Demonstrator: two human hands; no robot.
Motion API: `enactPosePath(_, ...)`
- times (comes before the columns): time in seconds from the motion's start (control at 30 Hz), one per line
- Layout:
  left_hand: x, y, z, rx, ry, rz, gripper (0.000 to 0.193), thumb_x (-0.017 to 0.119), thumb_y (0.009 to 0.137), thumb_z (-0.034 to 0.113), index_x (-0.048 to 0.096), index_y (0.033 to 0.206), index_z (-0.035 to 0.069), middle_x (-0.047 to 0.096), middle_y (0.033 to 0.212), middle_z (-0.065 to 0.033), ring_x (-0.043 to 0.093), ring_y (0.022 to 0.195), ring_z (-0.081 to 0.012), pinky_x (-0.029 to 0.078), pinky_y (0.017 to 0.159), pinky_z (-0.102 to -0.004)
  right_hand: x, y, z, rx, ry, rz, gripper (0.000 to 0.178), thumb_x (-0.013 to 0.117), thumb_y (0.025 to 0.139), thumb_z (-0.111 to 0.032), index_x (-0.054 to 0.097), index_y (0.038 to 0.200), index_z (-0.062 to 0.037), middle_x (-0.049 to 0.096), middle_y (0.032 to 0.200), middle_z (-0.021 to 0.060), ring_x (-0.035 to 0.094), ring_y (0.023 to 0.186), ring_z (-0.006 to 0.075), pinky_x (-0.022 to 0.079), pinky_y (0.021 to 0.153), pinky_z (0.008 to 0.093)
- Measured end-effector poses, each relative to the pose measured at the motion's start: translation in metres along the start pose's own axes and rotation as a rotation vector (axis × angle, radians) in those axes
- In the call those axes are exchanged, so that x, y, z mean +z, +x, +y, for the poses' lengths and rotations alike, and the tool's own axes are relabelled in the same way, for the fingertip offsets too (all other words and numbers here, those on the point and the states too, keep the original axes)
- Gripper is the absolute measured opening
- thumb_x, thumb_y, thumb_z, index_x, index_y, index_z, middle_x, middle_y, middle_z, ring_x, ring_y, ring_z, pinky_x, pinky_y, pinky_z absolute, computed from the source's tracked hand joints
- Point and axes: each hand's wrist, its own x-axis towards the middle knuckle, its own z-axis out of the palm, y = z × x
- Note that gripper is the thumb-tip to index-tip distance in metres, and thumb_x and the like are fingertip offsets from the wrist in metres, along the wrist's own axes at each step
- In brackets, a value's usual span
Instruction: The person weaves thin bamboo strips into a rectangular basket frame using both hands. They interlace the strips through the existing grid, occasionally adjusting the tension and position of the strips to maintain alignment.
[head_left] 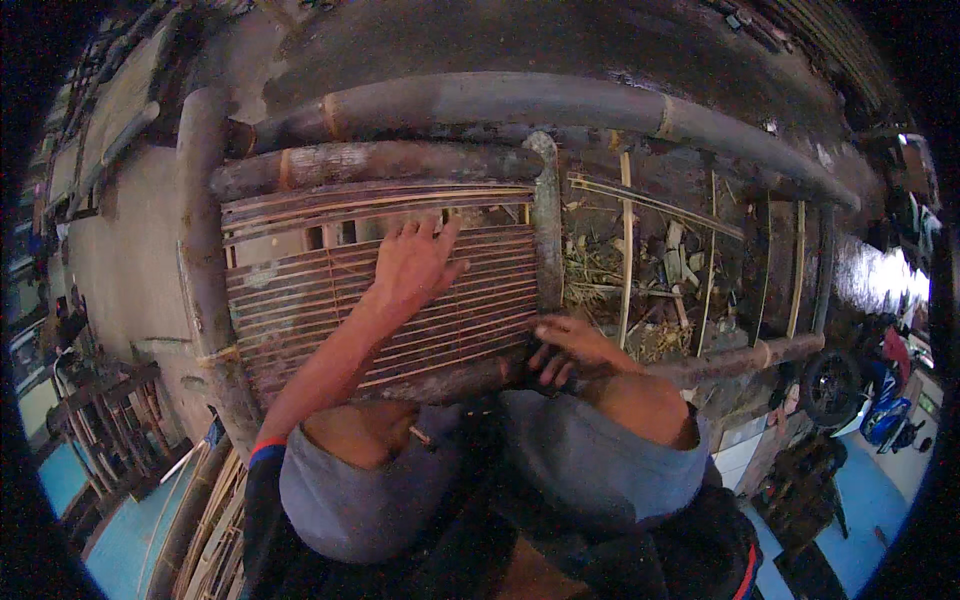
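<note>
Dim brown ground (125,250) spreads around the work, giving way to a blue floor (125,555) at both lower corners. Across the middle stands a large frame (450,100) of thick, rounded poles, paler at the joint-like rings. Its left bay holds a panel of slats (470,290), thin reddish-brown strips running side to side, closely spaced below and with wider gaps near the top. Its right bay has only a few pale uprights (626,240) and a couple of slanting strips (660,202), with scattered chips (680,265) visible through it. A mottled post (548,230) divides the two bays.

Grey cloth (375,500) covers the person's thighs, knees bare, close against the near side of the frame. At far left is a dark rack (105,415) of upright sticks; nearer, a bundle of long split strips (215,520) lies beside the person. A black wheel (832,388) is at the right.

The left hand (415,260) reaches over the upper slats, open, fingers extended and thumb apart; whether the fingertips touch is unclear. The right hand (568,345), fingers bent, is near the foot of the post, beside something dark; I cannot tell whether it grips anything.
</note>
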Motion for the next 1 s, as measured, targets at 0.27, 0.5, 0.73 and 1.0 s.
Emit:
enactPosePath(0.27,0.036,0.028,0.016,-0.043,-0.067,-0.101,0.031,0.060,0.095,0.039,0.067,0.099,0.008,0.070,0.084,-0.0199,0.071,0.078,-0.0372,0.054,0.065,-0.0506,0.001,0.023,-0.021,-0.658,-0.824,0.743,0.029,0.064,0.094,-0.018,0.064,0.120,-0.0053,0.066,0.106,0.0155,0.065,0.098,0.0369,0.053,0.084,0.0432)
enactPosePath(0.5,0.040,0.024,0.001,-0.048,-0.083,-0.061,0.030,0.052,0.100,0.032,0.065,0.090,0.007,0.068,0.073,-0.0202,0.069,0.066,-0.0392,0.054,0.056,-0.0508,0.030,0.107,-0.054,-1.030,-0.785,0.780,0.031,0.061,0.095,-0.019,0.062,0.117,0.0034,0.062,0.114,0.0225,0.058,0.113,0.0391,0.050,0.096,0.0472)
enactPosePath(0.73,0.033,0.026,0.002,-0.024,-0.077,-0.054,0.027,0.056,0.098,0.031,0.064,0.089,0.007,0.069,0.072,-0.0182,0.069,0.066,-0.0382,0.054,0.057,-0.0509,0.024,0.147,-0.063,-0.905,-0.814,0.698,0.032,0.057,0.097,-0.025,0.060,0.115,0.0027,0.064,0.104,0.0233,0.059,0.099,0.0427,0.046,0.093,0.0509)
enactPosePath(1.0,0.029,0.023,0.003,-0.034,-0.044,-0.088,0.021,0.059,0.096,0.027,0.063,0.092,0.007,0.068,0.073,-0.0176,0.069,0.065,-0.0359,0.054,0.056,-0.0494,0.026,0.147,-0.068,-0.796,-0.807,0.623,0.016,0.057,0.096,-0.014,0.060,0.107,-0.0024,0.062,0.094,0.0194,0.058,0.094,0.0403,0.043,0.088,0.0489)
